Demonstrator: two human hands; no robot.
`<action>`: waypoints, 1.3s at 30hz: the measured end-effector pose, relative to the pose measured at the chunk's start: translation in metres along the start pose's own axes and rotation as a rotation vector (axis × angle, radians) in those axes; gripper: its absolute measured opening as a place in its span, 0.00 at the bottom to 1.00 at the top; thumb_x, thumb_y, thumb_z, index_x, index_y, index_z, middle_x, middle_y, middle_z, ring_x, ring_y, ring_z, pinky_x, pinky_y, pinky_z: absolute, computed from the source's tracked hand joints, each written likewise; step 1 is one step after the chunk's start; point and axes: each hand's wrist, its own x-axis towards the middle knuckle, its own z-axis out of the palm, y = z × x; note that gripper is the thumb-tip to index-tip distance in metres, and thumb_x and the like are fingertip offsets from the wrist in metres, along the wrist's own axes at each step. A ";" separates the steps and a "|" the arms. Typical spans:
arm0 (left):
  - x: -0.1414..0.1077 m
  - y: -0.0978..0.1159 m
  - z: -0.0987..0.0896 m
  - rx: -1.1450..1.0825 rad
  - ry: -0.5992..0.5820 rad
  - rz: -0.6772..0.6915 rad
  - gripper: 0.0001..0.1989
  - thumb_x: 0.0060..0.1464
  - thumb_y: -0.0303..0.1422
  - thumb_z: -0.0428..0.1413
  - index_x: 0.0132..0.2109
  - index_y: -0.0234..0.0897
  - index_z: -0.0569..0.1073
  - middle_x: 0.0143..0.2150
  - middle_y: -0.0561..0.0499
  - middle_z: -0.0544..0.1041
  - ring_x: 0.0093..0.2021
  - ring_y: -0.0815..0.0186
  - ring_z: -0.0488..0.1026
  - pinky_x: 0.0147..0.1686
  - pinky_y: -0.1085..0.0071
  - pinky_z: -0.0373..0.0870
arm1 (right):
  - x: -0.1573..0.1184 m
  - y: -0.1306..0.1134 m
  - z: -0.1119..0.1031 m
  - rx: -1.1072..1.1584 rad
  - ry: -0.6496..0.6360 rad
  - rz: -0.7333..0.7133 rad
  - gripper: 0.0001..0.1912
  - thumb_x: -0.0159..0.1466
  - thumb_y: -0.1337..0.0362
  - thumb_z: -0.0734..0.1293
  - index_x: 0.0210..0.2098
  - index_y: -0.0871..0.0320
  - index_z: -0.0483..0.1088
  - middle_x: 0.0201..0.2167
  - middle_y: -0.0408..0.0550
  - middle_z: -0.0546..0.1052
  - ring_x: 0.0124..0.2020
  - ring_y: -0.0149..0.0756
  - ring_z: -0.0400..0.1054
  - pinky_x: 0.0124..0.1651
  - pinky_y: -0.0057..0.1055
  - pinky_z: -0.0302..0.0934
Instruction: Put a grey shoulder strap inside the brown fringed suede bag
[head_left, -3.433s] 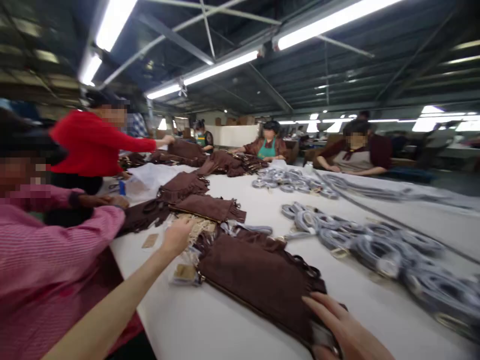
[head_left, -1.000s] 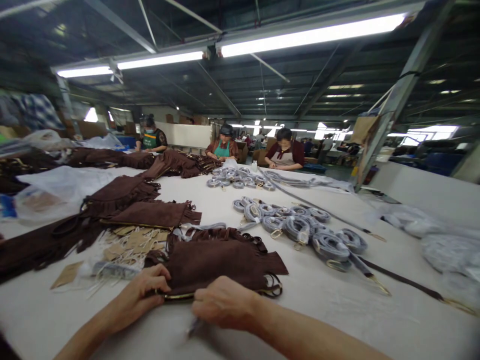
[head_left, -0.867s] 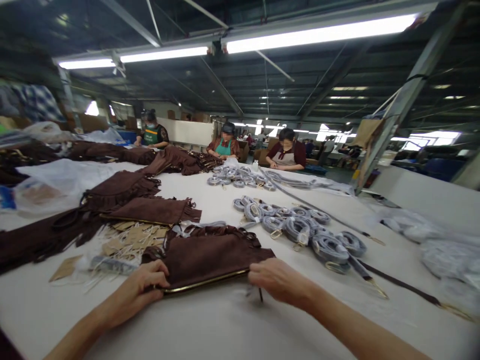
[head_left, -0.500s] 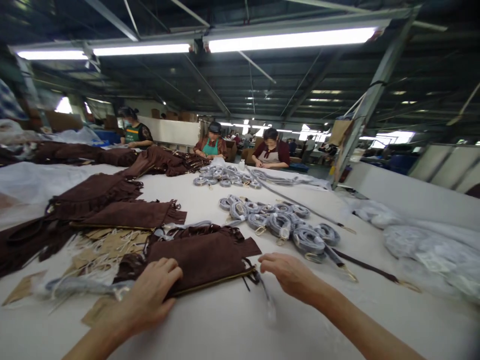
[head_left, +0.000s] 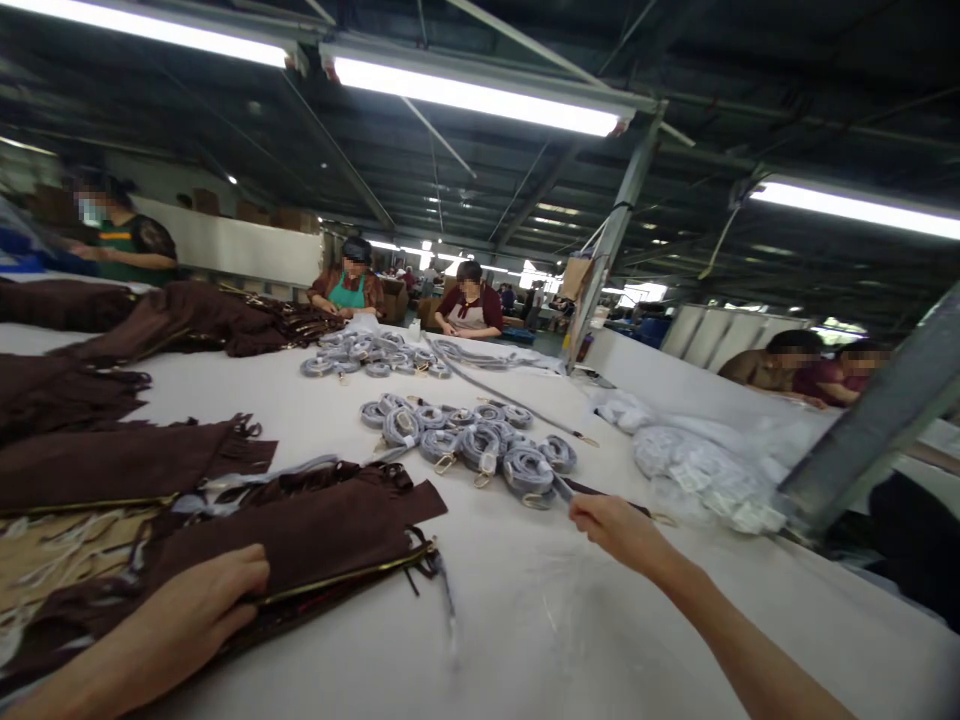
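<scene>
A dark brown fringed bag (head_left: 330, 535) with a gold zip along its near edge lies in front of me. My left hand (head_left: 191, 610) grips that edge, fingers on top and thumb by the zip. A thin wrapped pull hangs from the zip's right end. Out to the right, my right hand (head_left: 619, 535) is closed, its fingertips pinching a strap (head_left: 564, 490) in grey-looking wrapping beside the pile of coiled straps (head_left: 480, 445). The strap's clip end is hidden by the hand. A dark strap end (head_left: 611, 498) with a gold clip lies just behind it.
More brown bags (head_left: 112, 460) lie at left, above tan tags with white strings (head_left: 64, 560). Farther back are a second pile of coils (head_left: 367, 350) and loose straps. Clear plastic bags (head_left: 697, 460) lie at right near a slanted metal post (head_left: 877, 420). Several people work beyond.
My view has turned right. My right hand has moved from beside the bag's zip end to the coiled straps and taken a strap. My left hand stays on the bag.
</scene>
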 end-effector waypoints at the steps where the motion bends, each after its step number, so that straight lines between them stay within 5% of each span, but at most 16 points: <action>1: -0.002 -0.006 0.011 0.046 0.023 -0.015 0.13 0.51 0.31 0.50 0.39 0.44 0.77 0.45 0.50 0.79 0.45 0.59 0.77 0.46 0.70 0.73 | 0.004 0.009 -0.001 -0.016 0.012 0.041 0.13 0.63 0.69 0.57 0.34 0.56 0.74 0.33 0.49 0.80 0.35 0.38 0.72 0.33 0.29 0.54; 5: -0.012 -0.024 0.058 0.180 0.169 -0.032 0.21 0.48 0.29 0.49 0.47 0.44 0.77 0.53 0.47 0.76 0.52 0.51 0.74 0.54 0.57 0.70 | 0.011 0.034 -0.004 -0.060 0.011 0.144 0.15 0.62 0.71 0.57 0.31 0.59 0.74 0.33 0.53 0.80 0.36 0.41 0.73 0.31 0.30 0.53; 8: -0.016 -0.022 0.074 0.232 0.249 0.007 0.22 0.49 0.28 0.48 0.50 0.42 0.76 0.55 0.45 0.75 0.55 0.48 0.72 0.56 0.52 0.67 | 0.005 0.033 -0.004 -0.008 -0.047 0.044 0.14 0.63 0.70 0.58 0.30 0.58 0.75 0.29 0.47 0.80 0.31 0.35 0.73 0.31 0.27 0.56; 13: -0.017 -0.014 0.072 0.287 0.278 0.040 0.23 0.49 0.27 0.47 0.52 0.40 0.75 0.56 0.44 0.74 0.55 0.48 0.71 0.56 0.52 0.67 | -0.002 -0.017 0.023 0.024 -0.030 -0.216 0.14 0.68 0.67 0.58 0.37 0.55 0.75 0.37 0.44 0.80 0.40 0.32 0.73 0.42 0.26 0.59; 18: -0.017 -0.012 0.069 0.327 0.311 0.054 0.24 0.48 0.27 0.48 0.52 0.40 0.75 0.56 0.44 0.74 0.54 0.48 0.72 0.56 0.54 0.68 | 0.016 -0.068 0.059 -0.090 0.021 -0.281 0.14 0.66 0.71 0.57 0.35 0.60 0.74 0.38 0.52 0.78 0.39 0.39 0.73 0.36 0.30 0.58; 25: -0.018 0.008 0.061 0.294 0.262 -0.074 0.23 0.45 0.27 0.51 0.50 0.43 0.75 0.54 0.47 0.76 0.54 0.53 0.72 0.56 0.60 0.68 | 0.026 -0.100 0.077 -0.216 -0.010 -0.438 0.11 0.64 0.76 0.60 0.34 0.61 0.73 0.35 0.53 0.77 0.36 0.39 0.72 0.33 0.30 0.60; 33: -0.019 0.009 0.074 0.396 0.530 0.038 0.25 0.53 0.18 0.42 0.49 0.42 0.76 0.52 0.49 0.77 0.52 0.60 0.73 0.56 0.65 0.64 | 0.044 -0.111 0.087 -0.134 -0.003 -0.483 0.12 0.58 0.79 0.60 0.34 0.61 0.72 0.36 0.58 0.78 0.38 0.47 0.73 0.38 0.38 0.63; 39: -0.016 0.019 0.083 0.302 0.727 0.006 0.26 0.57 0.18 0.39 0.47 0.42 0.76 0.50 0.50 0.78 0.52 0.60 0.71 0.57 0.64 0.60 | 0.066 -0.083 0.050 0.212 0.055 -0.281 0.07 0.57 0.70 0.57 0.27 0.56 0.65 0.27 0.47 0.78 0.28 0.38 0.74 0.30 0.31 0.63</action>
